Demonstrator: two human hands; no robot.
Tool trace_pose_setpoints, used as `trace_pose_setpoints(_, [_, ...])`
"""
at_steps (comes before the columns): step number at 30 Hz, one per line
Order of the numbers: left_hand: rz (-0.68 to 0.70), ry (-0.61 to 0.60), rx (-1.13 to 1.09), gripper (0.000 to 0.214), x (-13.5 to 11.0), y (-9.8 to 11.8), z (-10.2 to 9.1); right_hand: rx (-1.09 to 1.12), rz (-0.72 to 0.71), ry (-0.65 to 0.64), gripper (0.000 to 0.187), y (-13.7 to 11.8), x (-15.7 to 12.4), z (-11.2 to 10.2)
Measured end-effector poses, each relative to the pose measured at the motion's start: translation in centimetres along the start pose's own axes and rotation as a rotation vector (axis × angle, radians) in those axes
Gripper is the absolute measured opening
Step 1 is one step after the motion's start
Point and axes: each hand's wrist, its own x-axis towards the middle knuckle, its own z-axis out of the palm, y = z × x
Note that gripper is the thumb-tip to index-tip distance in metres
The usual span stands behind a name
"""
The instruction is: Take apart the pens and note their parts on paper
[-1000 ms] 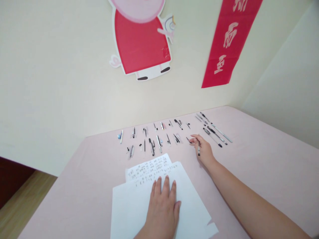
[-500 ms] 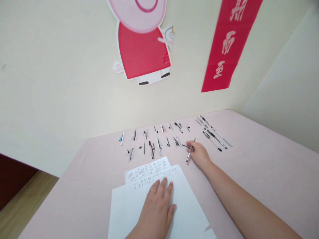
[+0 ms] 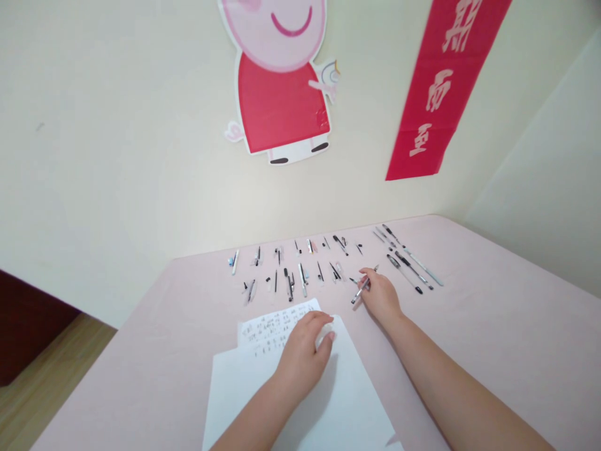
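Between the thumb and fingers of my right hand [image 3: 381, 298] is a clear-barrelled pen [image 3: 357, 297], tilted, just above the pink tabletop. A small dark pen part [image 3: 354, 280] shows beside those fingers. My left hand [image 3: 304, 352] hovers over a white sheet of paper [image 3: 248, 401], fingers curved and thumb apart, with nothing visible in it. Handwriting runs along the sheet's upper part and on another paper [image 3: 282, 315] lying behind it, partly covered.
Two rows of pens and pen parts, such as a black pen [image 3: 288, 284] and a white pen [image 3: 235, 262], lie toward the wall. At the right are several longer pens [image 3: 404, 274]. A pig cutout [image 3: 284, 103] and a red banner [image 3: 429, 94] hang on the wall.
My left hand has lifted off the paper, and its fingers have curled from lying flat. My right hand keeps the pen, which has tilted slightly. The view has shifted a little.
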Motion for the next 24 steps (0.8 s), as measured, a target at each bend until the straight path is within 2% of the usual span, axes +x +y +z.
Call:
trace_pose_setpoints(4, [-0.027, 0.145, -0.077, 0.019, 0.2, -2.0, 0.5, 0.118, 0.066, 0.085, 0.029, -0.3, -0.2, 0.0])
trace_pose_setpoints(7, [-0.026, 0.169, -0.109, 0.017, 0.1, -3.0, 0.5, 0.383, 0.117, 0.109, 0.03, -1.6, -0.8, 0.4])
trace_pose_setpoints(10, [-0.027, 0.228, -0.138, 0.015, 0.2, -3.4, 0.6, 0.705, 0.11, 0.041, 0.028, -3.8, -2.0, 0.8])
trace_pose_setpoints(14, [-0.033, 0.294, -0.188, 0.016, 0.4, -3.5, 0.7, 1.056, 0.144, -0.153, 0.03, -7.3, -4.2, 0.8])
trace_pose_setpoints(15, [-0.039, 0.296, -0.199, 0.017, 0.4, -3.5, 0.6, 1.096, 0.119, -0.238, 0.03, -8.0, -4.7, 0.7])
trace_pose_setpoints(18, [-0.039, 0.281, -0.215, 0.017, 0.5, -3.4, 0.4, 1.188, 0.065, -0.374, 0.029, -9.5, -5.9, 0.6])
trace_pose_setpoints(21, [-0.034, 0.269, -0.217, 0.019, 0.5, -3.4, 0.1, 1.135, -0.003, -0.405, 0.029, -10.1, -6.4, 0.5])
trace_pose_setpoints(24, [-0.102, 0.278, -0.258, 0.021, 0.4, -3.5, 0.2, 1.023, -0.086, -0.361, 0.027, -10.0, -6.4, 0.1])
